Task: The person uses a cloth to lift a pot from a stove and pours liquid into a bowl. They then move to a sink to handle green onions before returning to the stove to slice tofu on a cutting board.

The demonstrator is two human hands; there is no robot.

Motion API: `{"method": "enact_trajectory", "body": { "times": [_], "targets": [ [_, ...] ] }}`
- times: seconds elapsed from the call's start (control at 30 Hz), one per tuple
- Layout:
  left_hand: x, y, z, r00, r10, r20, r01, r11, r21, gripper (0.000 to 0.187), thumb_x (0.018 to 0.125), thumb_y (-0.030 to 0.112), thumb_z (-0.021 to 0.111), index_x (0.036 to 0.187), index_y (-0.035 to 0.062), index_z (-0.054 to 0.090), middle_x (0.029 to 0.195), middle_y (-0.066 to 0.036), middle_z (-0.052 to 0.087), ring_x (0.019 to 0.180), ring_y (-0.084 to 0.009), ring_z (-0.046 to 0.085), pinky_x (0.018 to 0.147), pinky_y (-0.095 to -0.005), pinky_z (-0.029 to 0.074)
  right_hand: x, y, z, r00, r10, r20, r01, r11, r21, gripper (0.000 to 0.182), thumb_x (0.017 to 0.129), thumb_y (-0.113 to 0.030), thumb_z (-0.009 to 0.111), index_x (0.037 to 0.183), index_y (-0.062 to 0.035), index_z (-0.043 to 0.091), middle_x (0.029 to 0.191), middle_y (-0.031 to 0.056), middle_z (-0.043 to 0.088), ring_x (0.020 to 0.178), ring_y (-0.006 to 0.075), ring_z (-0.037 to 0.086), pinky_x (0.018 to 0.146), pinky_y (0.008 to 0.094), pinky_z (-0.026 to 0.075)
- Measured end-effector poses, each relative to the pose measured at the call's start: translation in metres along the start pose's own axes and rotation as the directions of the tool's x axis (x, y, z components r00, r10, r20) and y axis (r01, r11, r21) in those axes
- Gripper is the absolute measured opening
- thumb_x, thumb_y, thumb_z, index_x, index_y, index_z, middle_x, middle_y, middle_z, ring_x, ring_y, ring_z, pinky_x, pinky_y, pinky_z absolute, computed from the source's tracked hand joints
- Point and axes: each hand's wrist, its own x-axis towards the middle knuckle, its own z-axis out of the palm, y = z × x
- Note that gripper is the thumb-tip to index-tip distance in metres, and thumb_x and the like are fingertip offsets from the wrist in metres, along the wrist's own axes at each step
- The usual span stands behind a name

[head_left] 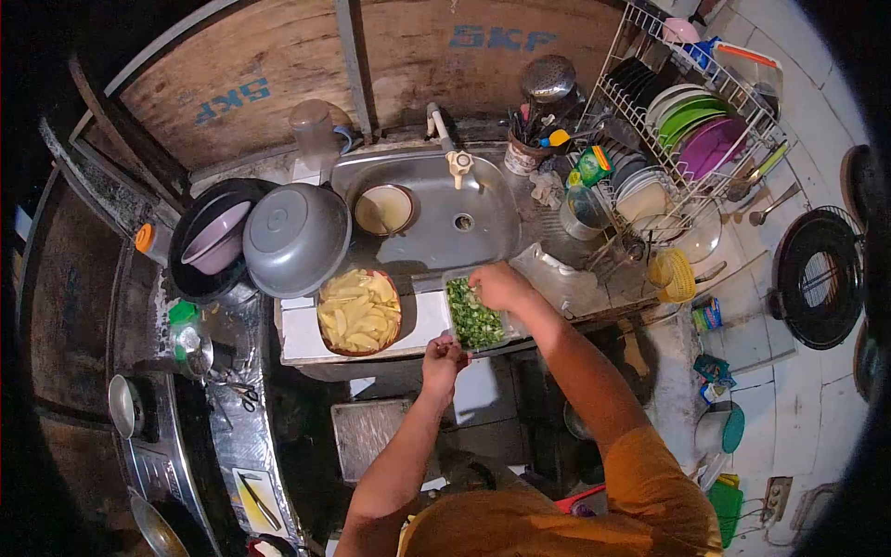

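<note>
A clear plastic container filled with chopped green vegetables (pixel 473 320) stands at the front edge of the sink counter. My left hand (pixel 443 362) pinches the container's near left corner. Over its far end, my right hand (pixel 501 286) is bent down with fingers curled together at the greens; its fingertips are partly hidden, so what they hold cannot be made out. Left of the container sits a round dish of pale yellow sliced pieces (pixel 359 314), on the white tiled ledge (pixel 425 320).
Behind the container is a steel sink (pixel 432 251) with a bowl (pixel 383 210) in it and a tap (pixel 457 165) above. A large grey basin (pixel 297 237) stands to the left. A dish rack (pixel 682 139) with plates is at the right. A wooden stool (pixel 371 436) stands below.
</note>
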Motion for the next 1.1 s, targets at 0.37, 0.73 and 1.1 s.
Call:
{"method": "enact_trajectory", "body": {
  "times": [0.37,0.73,1.1],
  "targets": [
    [0.008,-0.007,-0.002,0.996,0.094,-0.012,-0.093,0.994,0.059,0.008,0.099,0.007,0.052,0.099,0.0029,0.046,0.089,-0.008,0.057,0.074,-0.0229,0.065,0.072,-0.0373,0.059,-0.015,-0.017,0.069,0.978,0.063,0.198,0.061,0.823,-0.565,0.100,0.066,-0.024,0.081,0.149,-0.0102,0.026,0.149,0.0320,0.023,0.127,0.0509,0.041,0.105,0.0518,0.038],
    [0.001,0.002,-0.002,0.999,0.045,-0.011,-0.046,0.999,-0.014,0.005,0.097,0.003,0.053,0.099,0.0008,0.048,0.088,-0.008,0.057,0.074,-0.0217,0.064,0.072,-0.0360,0.058,0.046,0.018,0.023,0.963,-0.123,0.241,0.183,0.952,-0.247,0.040,0.071,-0.007,0.066,0.110,-0.0128,0.069,0.115,0.0160,0.066,0.105,0.0327,0.064,0.091,0.0429,0.051],
    [0.002,0.002,-0.002,1.000,0.002,-0.024,-0.004,0.999,-0.054,0.006,0.095,-0.001,0.052,0.100,0.0009,0.049,0.093,-0.009,0.057,0.076,-0.0237,0.064,0.072,-0.0360,0.059,0.049,0.021,0.002,0.971,-0.043,0.237,0.054,0.998,-0.038,0.034,0.076,-0.018,0.074,0.110,-0.0114,0.072,0.098,0.0130,0.072,0.088,0.0250,0.069,0.082,0.0346,0.053]
  ]
}}
